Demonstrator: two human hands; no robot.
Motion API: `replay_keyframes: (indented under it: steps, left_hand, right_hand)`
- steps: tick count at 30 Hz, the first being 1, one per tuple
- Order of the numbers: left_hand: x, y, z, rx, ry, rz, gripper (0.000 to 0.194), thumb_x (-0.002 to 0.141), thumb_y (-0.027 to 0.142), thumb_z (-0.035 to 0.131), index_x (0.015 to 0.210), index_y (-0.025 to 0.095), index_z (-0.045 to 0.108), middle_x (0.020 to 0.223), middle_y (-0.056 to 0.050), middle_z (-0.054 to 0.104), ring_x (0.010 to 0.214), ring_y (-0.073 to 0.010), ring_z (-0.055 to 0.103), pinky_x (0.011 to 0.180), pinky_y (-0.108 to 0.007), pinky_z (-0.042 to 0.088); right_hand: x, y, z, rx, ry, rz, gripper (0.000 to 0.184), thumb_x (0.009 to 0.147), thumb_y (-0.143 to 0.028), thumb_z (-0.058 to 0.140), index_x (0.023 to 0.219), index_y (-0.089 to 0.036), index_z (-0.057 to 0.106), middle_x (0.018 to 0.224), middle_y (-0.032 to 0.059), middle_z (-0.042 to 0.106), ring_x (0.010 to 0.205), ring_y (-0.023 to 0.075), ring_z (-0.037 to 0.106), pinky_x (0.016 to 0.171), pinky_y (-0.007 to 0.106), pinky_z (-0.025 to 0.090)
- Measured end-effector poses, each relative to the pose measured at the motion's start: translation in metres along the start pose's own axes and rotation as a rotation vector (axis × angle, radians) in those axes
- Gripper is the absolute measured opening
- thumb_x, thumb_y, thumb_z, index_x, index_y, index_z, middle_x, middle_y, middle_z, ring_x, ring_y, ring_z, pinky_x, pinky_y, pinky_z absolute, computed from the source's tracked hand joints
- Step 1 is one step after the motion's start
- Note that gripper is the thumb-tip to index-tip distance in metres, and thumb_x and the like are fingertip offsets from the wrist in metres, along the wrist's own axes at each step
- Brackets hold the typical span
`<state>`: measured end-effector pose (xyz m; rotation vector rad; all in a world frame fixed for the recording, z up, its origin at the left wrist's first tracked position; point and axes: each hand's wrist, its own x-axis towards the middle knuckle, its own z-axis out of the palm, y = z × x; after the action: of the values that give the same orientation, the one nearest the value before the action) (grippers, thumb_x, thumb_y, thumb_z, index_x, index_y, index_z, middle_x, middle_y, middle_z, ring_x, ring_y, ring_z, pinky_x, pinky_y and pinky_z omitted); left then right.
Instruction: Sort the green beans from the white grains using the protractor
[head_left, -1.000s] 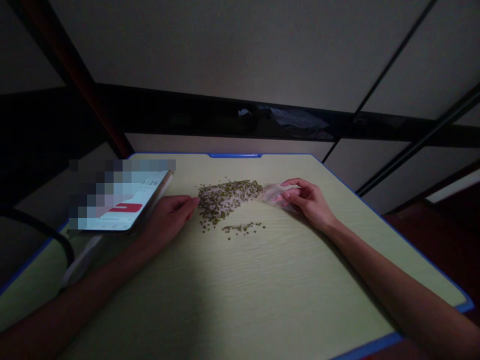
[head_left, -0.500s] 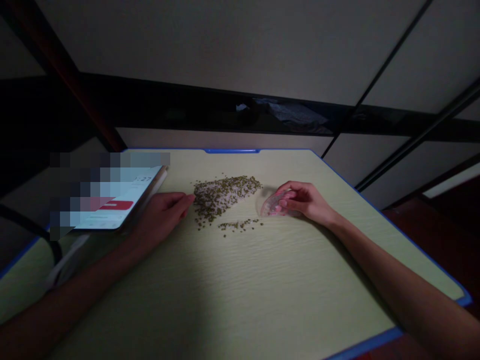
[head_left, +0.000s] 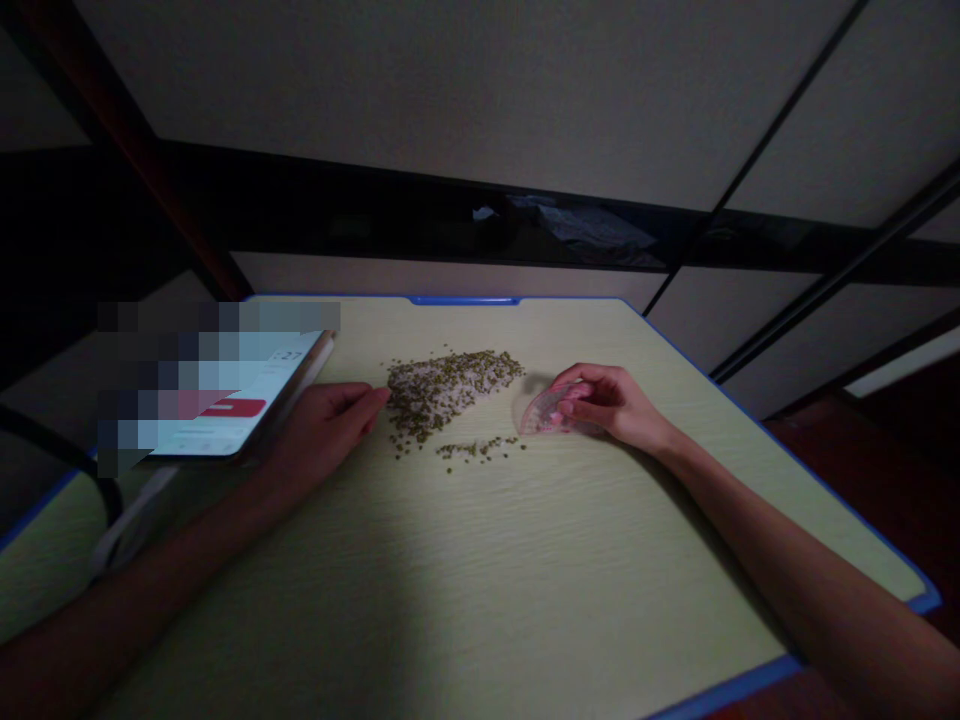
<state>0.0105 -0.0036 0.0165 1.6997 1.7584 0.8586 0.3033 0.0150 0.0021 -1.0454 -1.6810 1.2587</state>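
While the right hand (head_left: pixel 619 405) pinches a clear protractor (head_left: pixel 535 412) between thumb and fingers, the left hand (head_left: pixel 330 422) rests closed, fingers curled in, its fingertips at the left edge of a heap (head_left: pixel 450 392); whether anything sits within the left fingers cannot be told.

Protractor: transparent, curved edge, pinkish markings; held tilted at the table, right of the heap and apart from it.

Heap: small green beans mixed with whitish grains, spread at mid-table between the two hands; a few strays around its rim.

Short row of beans (head_left: pixel 480 450): loose, near side of the heap, some pale grains among them.

Table (head_left: pixel 540 570): pale wood-grain top, blue edging, blue grip (head_left: pixel 465 300) at the far side.

Tablet (head_left: pixel 251 390): left of the left hand, propped at a slant, screen lit, red bar displayed; part of it blurred by blocks.

White strip (head_left: pixel 135 515): below the tablet, near the left forearm.

Dark cord (head_left: pixel 111 490): far left, curved.

Pale panels (head_left: pixel 450 90): behind the table, crossed by a dark recess (head_left: pixel 322 225) containing greyish cloth (head_left: pixel 596 232).
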Motion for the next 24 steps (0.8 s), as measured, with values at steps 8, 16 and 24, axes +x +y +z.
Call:
replay_keyframes:
  steps: [8, 16, 24]
  left_hand:
    - [0.001, -0.003, -0.001, 0.017, -0.007, -0.012, 0.037, 0.067, 0.049, 0.041, 0.043, 0.021, 0.038, 0.037, 0.008, 0.033, 0.037, -0.0076, 0.033, 0.042, -0.021, 0.025]
    - [0.001, -0.004, 0.0, 0.006, 0.003, 0.004, 0.037, 0.068, 0.048, 0.042, 0.043, 0.021, 0.039, 0.037, 0.008, 0.034, 0.036, -0.0074, 0.033, 0.041, -0.021, 0.025]
    - [0.0, -0.001, -0.001, 0.01, -0.009, -0.004, 0.036, 0.069, 0.046, 0.042, 0.043, 0.02, 0.038, 0.037, 0.008, 0.034, 0.036, -0.0076, 0.032, 0.041, -0.021, 0.025]
  right_hand:
    - [-0.001, 0.0, 0.005, 0.036, -0.05, 0.012, 0.016, 0.068, -0.017, 0.066, 0.082, -0.014, 0.059, 0.064, 0.002, 0.066, 0.057, 0.0118, 0.062, 0.052, 0.022, 0.047]
    - [-0.001, -0.002, 0.008, 0.054, -0.025, 0.023, 0.016, 0.068, -0.016, 0.066, 0.082, -0.014, 0.059, 0.063, 0.0017, 0.067, 0.056, 0.0112, 0.061, 0.052, 0.023, 0.047]
    - [0.0, -0.001, 0.012, 0.065, -0.026, 0.021, 0.017, 0.068, -0.018, 0.066, 0.082, -0.014, 0.059, 0.063, 0.001, 0.066, 0.057, 0.0114, 0.061, 0.056, 0.025, 0.048]
